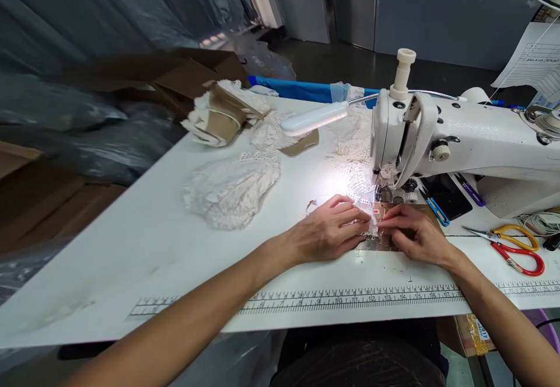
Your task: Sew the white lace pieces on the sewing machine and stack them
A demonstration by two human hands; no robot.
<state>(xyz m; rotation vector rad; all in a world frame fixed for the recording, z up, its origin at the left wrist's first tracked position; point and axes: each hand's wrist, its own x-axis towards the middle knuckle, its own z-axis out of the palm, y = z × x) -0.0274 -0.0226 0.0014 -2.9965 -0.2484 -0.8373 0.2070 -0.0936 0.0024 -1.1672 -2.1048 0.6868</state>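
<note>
Seen from the head camera, two bare hands guide white lace (373,223) at the foot (378,193) of a sewing machine (481,142). The left hand (333,230) lies palm down, its fingers slightly bent and a little apart, pressing the lace to the bench (153,270) rather than gripping it. The right hand (417,234) reaches its foremost fingers to the lace's right edge; whether they pinch it cannot be told. The lace sits between and partly under the fingers, just short of the foot. Its long axis appears to run away from the body, the far end pointing under the foot, with more lace (353,136) beyond the fingers. Good handling calls for light, flat pressure on the left, a straight edge on the right and fingertips clear of the foot. Scissors (516,250) rest to the right of the fingers.
</note>
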